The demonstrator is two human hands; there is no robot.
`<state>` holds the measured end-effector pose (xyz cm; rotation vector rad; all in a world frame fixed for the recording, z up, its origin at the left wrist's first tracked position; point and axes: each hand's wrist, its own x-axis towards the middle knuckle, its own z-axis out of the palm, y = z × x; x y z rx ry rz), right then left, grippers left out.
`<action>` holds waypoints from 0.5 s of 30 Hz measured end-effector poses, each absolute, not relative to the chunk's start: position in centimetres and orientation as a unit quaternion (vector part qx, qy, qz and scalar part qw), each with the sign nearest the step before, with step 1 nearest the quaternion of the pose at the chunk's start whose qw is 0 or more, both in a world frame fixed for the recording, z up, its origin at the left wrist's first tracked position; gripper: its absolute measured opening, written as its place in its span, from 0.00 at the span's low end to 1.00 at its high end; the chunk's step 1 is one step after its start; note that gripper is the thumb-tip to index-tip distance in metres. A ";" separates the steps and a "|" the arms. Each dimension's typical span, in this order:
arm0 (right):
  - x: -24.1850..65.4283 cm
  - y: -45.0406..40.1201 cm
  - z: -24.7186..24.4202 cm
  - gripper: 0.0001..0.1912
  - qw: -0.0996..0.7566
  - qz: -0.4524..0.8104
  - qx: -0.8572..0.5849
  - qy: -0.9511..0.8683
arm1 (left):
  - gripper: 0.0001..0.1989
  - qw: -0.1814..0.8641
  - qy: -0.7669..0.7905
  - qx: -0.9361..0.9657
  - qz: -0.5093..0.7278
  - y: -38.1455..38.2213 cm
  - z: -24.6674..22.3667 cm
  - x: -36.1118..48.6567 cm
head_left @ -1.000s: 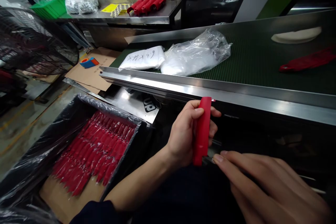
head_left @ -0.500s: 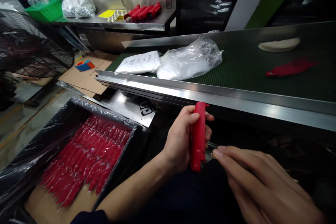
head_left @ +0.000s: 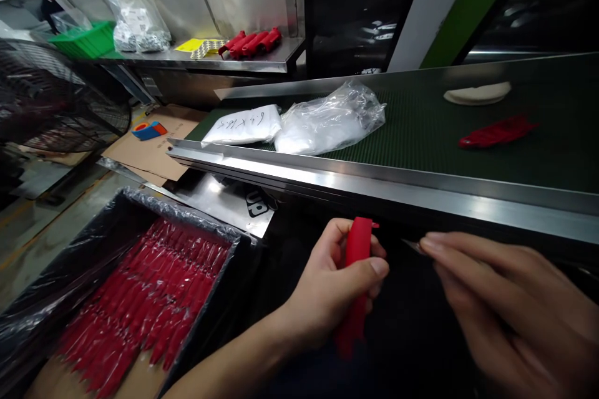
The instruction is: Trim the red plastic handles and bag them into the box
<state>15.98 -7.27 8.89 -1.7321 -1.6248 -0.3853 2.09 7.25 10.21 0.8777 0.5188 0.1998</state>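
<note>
Left hand (head_left: 334,290), low centre, is closed around a red handle (head_left: 355,283) held upright, thumb across its front. At 3 o'clock from it, apart, the right hand (head_left: 510,312) pinches a thin metal blade (head_left: 414,247) between fingertips, tip pointing toward the handle; the two parts do not touch, so the piece in hand reads as not yet joined. At 9 o'clock, a plastic-lined box (head_left: 93,249) holds many red pieces (head_left: 145,305) in rows, partly filling it; whether these are finished cannot be told. At 12 o'clock runs the conveyor (head_left: 421,137), carrying two plastic bags (head_left: 327,121), one red piece (head_left: 496,132) and a white object (head_left: 477,93). Farther, at 11 o'clock, a steel shelf (head_left: 219,62) bears more red handles (head_left: 253,42), yellow sheets, a bag and a green bin (head_left: 87,40).
</note>
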 end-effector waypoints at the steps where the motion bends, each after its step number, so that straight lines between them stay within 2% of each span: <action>1: 16.0 -7.0 9.2 0.24 0.354 -0.147 -0.688 -0.616 | 0.15 0.864 0.247 0.430 0.090 7.1 10.3 1.8; 7: 14.6 -6.5 9.8 0.22 0.312 -0.128 -0.722 -0.604 | 0.15 0.860 0.248 0.436 0.092 6.7 10.7 1.2; 15: 14.7 -6.6 9.3 0.21 0.310 -0.112 -0.726 -0.604 | 0.14 0.878 0.233 0.408 0.097 6.5 10.5 1.4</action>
